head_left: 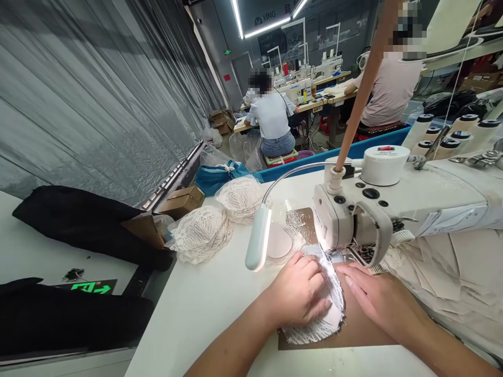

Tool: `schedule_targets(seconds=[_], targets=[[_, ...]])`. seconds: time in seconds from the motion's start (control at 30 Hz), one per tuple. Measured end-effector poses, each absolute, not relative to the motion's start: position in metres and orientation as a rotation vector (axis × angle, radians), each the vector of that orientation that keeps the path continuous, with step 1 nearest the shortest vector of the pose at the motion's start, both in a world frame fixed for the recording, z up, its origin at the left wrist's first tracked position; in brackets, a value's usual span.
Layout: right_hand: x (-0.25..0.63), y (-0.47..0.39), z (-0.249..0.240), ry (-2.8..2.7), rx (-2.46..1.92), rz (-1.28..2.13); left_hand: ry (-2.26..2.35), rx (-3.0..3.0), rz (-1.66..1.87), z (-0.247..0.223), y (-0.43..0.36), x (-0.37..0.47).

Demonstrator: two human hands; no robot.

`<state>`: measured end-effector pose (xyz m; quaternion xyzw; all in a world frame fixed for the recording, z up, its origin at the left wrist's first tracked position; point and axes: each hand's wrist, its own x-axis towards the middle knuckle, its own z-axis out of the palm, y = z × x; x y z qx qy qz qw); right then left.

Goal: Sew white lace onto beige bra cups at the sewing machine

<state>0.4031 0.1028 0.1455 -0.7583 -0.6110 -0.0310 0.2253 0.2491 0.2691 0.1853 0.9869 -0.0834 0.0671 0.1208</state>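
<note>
A white lace piece, curved along one edge and with a smooth pale lining, lies under the sewing machine's head. My left hand is on top of it, fingers bent and thumb drawn in, gripping the cloth. My right hand lies with fingers stretched out on the brown plate, fingertips near the presser foot and the lace's right edge. The needle area is largely hidden by the machine head. A small lit lamp on a bent metal neck hangs left of the needle.
Two stacks of white lace pieces stand at the table's left edge. A round lace piece lies behind the lamp. Beige cut pieces are heaped at right. Thread cones stand behind the machine. Two people sit at machines farther back.
</note>
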Motion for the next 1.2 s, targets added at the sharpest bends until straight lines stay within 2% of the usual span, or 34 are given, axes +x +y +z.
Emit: schedule_targets(seconds=[0.3,0.77,1.2], targets=[[0.398,0.103,0.144,-1.755,-1.984,-0.081,-0.282,2.879,0.243,0.184,0.271,0.248],[0.399,0.100,0.128,-1.792,-2.052,-0.032,-0.223,2.943,0.289,0.190,0.267,0.246],[0.394,0.103,0.140,-1.814,-2.057,-0.091,-0.161,2.930,0.267,0.186,0.261,0.243]])
